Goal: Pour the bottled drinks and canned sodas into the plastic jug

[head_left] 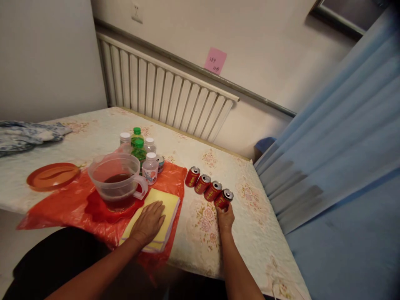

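My left hand (148,221) lies flat, fingers stretched out, on a folded yellow cloth (170,204) with a pale edge. At the near end of a slanting row of several red drink cans (202,184), my right hand (226,216) has its fingers wrapped round the nearest can (223,198). That can stands upright on the table, close beside its neighbour. Left of the cloth is a clear plastic jug (100,177) with a handle, part filled with dark brown liquid. It stands on a red scalloped dish (93,210).
A red plastic sheet (62,208) lies under the jug and cloth. Behind the jug stand several small bottles (150,168) with white or green caps, and a small tin (161,163). An orange lid (53,176) lies at left on the flowered tablecloth (206,243). Blue curtains (337,146) hang at right.
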Motion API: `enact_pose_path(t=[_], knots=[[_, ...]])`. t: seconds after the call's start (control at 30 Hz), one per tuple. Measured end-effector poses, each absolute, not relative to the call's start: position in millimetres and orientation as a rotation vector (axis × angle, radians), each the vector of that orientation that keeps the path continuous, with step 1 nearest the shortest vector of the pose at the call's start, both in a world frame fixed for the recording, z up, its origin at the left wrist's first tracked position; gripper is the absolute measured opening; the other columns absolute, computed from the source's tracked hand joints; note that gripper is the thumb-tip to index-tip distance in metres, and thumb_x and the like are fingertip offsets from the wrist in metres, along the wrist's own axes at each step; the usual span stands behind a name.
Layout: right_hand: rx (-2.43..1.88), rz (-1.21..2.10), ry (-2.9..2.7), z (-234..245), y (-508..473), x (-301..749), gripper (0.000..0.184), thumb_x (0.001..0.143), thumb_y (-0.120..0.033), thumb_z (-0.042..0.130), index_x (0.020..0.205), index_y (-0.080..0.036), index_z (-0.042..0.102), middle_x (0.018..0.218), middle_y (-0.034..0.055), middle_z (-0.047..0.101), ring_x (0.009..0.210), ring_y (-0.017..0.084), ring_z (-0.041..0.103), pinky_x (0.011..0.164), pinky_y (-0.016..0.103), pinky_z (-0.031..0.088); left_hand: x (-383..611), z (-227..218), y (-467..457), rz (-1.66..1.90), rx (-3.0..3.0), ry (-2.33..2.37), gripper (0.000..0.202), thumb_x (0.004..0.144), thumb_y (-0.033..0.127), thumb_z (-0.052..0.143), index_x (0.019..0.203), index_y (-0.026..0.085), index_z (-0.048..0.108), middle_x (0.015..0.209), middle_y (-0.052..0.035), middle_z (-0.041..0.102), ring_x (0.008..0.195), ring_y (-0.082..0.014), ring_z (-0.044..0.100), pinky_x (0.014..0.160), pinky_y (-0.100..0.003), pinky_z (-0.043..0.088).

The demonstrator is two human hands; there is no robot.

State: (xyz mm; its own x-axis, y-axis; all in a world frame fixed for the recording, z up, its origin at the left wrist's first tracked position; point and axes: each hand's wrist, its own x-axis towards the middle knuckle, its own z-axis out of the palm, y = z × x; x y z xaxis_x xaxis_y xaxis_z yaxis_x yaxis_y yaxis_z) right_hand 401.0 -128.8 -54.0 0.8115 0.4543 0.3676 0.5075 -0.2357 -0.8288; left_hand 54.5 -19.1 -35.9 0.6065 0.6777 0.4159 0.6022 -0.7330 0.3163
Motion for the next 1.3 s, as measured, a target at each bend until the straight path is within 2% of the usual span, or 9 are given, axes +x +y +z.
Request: enact_pose_path(t=[0.4, 1.0, 1.3], knots=[[-1.888, -0.053, -0.723, -53.8, -129.3, 400.6, 0.052, 0.066, -0.042, 0.066, 0.111, -0.015, 0.062, 0.101, 0.0111, 0.072, 0.082, 0.027, 0.065, 0.071, 0.033, 0.046, 54.2, -36.4, -18.7, 0.785, 2.718, 1.073, 0.034, 0.093, 0.031, 0.047, 0.119, 0.017, 0.062, 0.131, -0.0137, 0.062, 0.125, -0.0289, 0.053, 0.106, -0.047, 0.04], [-1.899, -0.076, -0.729, -52.8, -129.9, 399.8, 0.046, 0.067, -0.041, 0.066, 0.106, -0.016, 0.063, 0.095, 0.0083, 0.073, 0.079, 0.026, 0.065, 0.071, 0.034, 0.048, 53.8, -35.5, -19.6, 0.799, 2.733, 1.078, 0.033, 0.093, 0.03, 0.047, 0.119, 0.018, 0.062, 0.13, -0.013, 0.062, 0.125, -0.0281, 0.053, 0.106, -0.046, 0.04], [-1.885, -0.061, -0.709, -57.4, -130.1, 401.2, 0.053, 0.066, -0.043, 0.066, 0.111, -0.017, 0.062, 0.096, 0.0078, 0.073, 0.079, 0.025, 0.065, 0.071, 0.032, 0.048, 53.9, -35.8, -19.4, 0.783, 2.734, 1.077, 0.033, 0.092, 0.028, 0.048, 0.119, 0.016, 0.062, 0.129, -0.0137, 0.063, 0.124, -0.0283, 0.053, 0.106, -0.046, 0.041]])
